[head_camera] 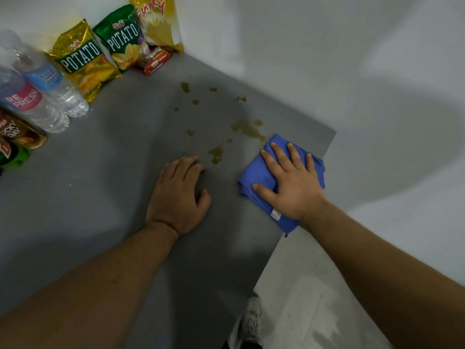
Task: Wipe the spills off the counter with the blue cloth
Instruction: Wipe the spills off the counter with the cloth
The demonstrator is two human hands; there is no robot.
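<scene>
Head view shows the right hand [289, 183] pressed flat and open on the blue cloth [254, 177] near the counter [100, 197] edge, left hand [177, 195] resting loosely curled and empty; sweeping toward its fingertips could smear the spills [245, 128] instead of lifting them.

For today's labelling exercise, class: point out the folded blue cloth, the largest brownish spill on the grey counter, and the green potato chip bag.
Folded blue cloth [254, 170]: head view, its bare left part beside the fingers.
Largest brownish spill [245, 128]: head view, middle of the smear.
Green potato chip bag [123, 39]: head view, its printed front.
</scene>
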